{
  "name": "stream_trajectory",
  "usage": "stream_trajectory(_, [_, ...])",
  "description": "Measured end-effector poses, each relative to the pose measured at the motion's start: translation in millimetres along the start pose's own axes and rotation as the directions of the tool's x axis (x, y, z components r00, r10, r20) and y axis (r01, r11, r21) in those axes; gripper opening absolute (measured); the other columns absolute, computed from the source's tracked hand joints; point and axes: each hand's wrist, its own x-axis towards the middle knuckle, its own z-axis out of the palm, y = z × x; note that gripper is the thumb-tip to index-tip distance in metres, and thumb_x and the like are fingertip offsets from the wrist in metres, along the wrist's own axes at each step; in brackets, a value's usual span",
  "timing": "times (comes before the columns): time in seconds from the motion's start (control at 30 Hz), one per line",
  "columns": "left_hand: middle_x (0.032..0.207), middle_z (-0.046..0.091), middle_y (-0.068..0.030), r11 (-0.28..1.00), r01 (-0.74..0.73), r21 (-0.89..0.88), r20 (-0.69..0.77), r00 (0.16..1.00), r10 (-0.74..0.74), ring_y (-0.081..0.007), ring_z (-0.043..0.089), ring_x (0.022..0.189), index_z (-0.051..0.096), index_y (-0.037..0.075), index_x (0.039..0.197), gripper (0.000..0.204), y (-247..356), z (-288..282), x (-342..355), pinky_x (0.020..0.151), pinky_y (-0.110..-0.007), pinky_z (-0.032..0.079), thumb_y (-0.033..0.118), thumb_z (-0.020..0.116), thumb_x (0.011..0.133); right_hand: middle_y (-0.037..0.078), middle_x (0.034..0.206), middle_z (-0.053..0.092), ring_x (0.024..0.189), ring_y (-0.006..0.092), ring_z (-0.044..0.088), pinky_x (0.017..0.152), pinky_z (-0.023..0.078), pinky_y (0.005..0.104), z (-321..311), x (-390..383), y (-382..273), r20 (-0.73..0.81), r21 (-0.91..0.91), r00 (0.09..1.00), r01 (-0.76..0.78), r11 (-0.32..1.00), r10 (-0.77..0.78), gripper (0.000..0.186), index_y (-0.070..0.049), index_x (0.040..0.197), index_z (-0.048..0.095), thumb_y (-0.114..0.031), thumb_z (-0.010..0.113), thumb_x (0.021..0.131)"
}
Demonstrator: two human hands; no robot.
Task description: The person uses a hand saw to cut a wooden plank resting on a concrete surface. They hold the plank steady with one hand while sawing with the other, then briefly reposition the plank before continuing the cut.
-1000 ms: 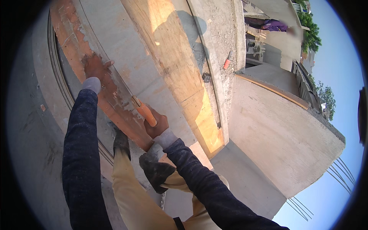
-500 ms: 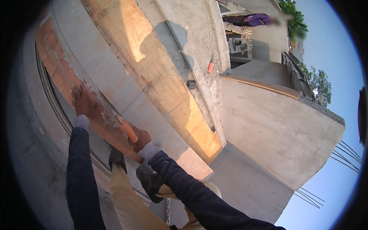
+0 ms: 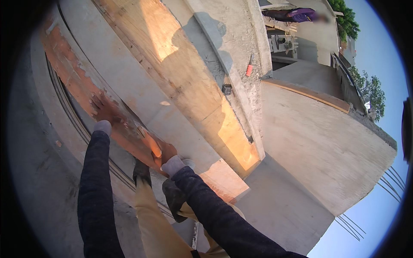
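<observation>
The rust-red board (image 3: 69, 64), scuffed and patched with grey along one edge, lies slantwise under the left hand (image 3: 103, 108), its fingers spread, and beside the right hand (image 3: 167, 150), which grips an orange-handled tool (image 3: 151, 143), far end indistinct.

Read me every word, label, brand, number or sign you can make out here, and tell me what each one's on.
None can be read.
Orange-handled tool in the right hand: no legible marking.
Reddish board under the left hand: no lettering visible.
Distant person's purple top: too small to tell.
</observation>
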Motion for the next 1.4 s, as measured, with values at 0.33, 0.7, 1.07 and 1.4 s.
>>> stream_trajectory(0.33, [0.166, -0.021, -0.0198, 0.998, 0.034, -0.058, -0.034, 0.999, -0.036, -0.0433, -0.006, 0.155, -0.021, 0.018, 0.159, 0.15, -11.0, 28.0, 24.4, 0.112, -0.065, 0.036, 0.033, 0.095, 0.065, 0.018, 0.108, 0.072, 0.1, 0.041, 0.068, 0.084, 0.054, 0.0473, 13.6, 1.9, 5.4, 0.122, 0.029, 0.988, -0.094, 0.995, 0.09, 0.069, -0.019, 0.141, 0.051, -0.026, 0.075, 0.076])
stream_trajectory(0.7, [0.165, -0.025, -0.0205, 0.999, 0.024, -0.034, 0.028, 0.999, -0.024, -0.0449, -0.01, 0.154, -0.025, 0.018, 0.158, 0.156, -15.0, 25.7, 24.4, 0.112, -0.061, 0.04, 0.032, 0.098, 0.062, 0.018, 0.107, 0.072, 0.099, 0.0417, 0.068, 0.083, 0.054, 0.0482, 11.7, -2.1, 3.3, 0.059, 0.114, 0.997, -0.053, 0.992, 0.046, 0.075, -0.025, 0.148, 0.046, -0.024, 0.073, 0.078])
stream_trajectory(1.07, [0.164, -0.022, -0.0253, 0.999, -0.017, -0.04, -0.149, 0.989, 0.01, -0.0474, -0.01, 0.153, -0.019, 0.017, 0.159, 0.16, -32.7, 46.2, 36.0, 0.113, -0.06, 0.039, 0.035, 0.101, 0.054, 0.019, 0.103, 0.072, 0.098, 0.0422, 0.068, 0.083, 0.054, 0.0487, 8.0, -1.7, -13.1, 0.043, 0.113, 0.998, -0.045, 0.993, 0.04, 0.06, -0.021, 0.14, 0.054, -0.02, 0.069, 0.082])
stream_trajectory(1.4, [0.165, -0.013, -0.0277, 0.995, -0.05, -0.081, -0.012, 0.999, 0.05, -0.0448, 0.005, 0.154, -0.021, 0.018, 0.159, 0.16, -22.5, 23.8, 20.3, 0.112, -0.058, 0.041, 0.033, 0.1, 0.056, 0.019, 0.1, 0.071, 0.094, 0.0428, 0.067, 0.079, 0.054, 0.049, 14.7, -3.6, 0.8, 0.004, 0.14, 1.0, 0.002, 0.99, -0.002, 0.05, -0.018, 0.131, 0.06, -0.018, 0.068, 0.082])
